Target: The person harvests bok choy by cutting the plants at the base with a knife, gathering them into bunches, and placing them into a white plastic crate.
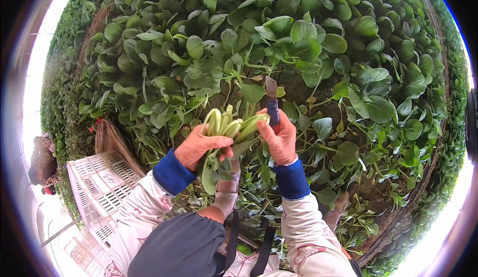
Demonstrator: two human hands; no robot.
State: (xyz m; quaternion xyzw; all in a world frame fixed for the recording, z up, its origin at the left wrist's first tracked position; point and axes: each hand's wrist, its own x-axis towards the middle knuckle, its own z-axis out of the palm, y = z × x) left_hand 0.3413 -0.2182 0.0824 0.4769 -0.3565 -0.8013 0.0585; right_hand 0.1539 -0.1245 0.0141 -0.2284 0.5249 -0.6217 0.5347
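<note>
My left hand is closed around a bunch of leafy greens, their pale cut stem ends pointing up and the leaves hanging below. At its right, my right hand grips the handle of a short knife whose blade, dirty or rusty, points away from me. Between the thumb and fingers of that same hand is the stem end of another green plant, which lies against the bunch. Growing leafy greens stand in the soil beyond both hands.
White plastic crates stand at my left, beside a brown board-like object. My shoes are among low plants and loose leaves. A soil furrow runs along the right. Another person is at the far left edge.
</note>
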